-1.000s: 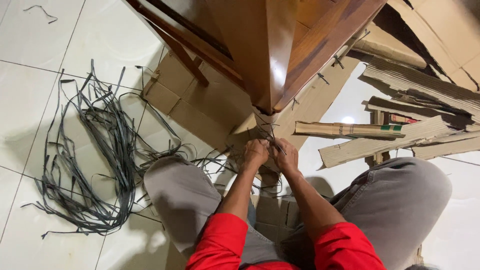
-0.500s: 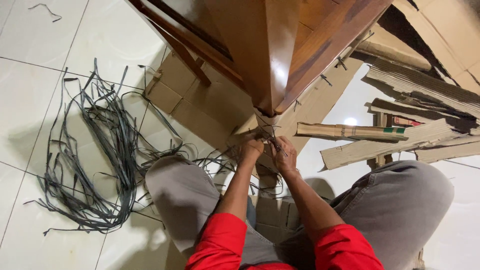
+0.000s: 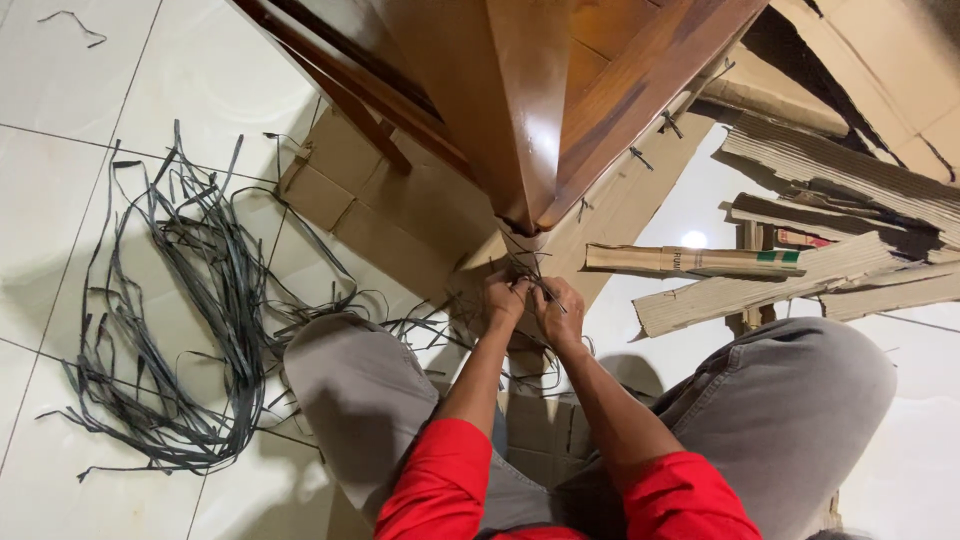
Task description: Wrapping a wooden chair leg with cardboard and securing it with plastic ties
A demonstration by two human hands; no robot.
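Two hands, left [image 3: 503, 298] and right [image 3: 558, 310], each pinched the dark straps [image 3: 528, 268] binding one wooden leg [image 3: 525, 120]. One strap pile [image 3: 190, 300] lay on the floor [image 3: 60, 80].

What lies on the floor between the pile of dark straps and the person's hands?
In the head view, the person's left knee in grey trousers, with stray straps trailing past it.

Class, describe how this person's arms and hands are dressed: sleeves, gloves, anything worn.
Both forearms are bare below bright red sleeves that end near the elbows. The left hand and right hand are ungloved, with no watch or ring visible. Grey trousers cover the knees.
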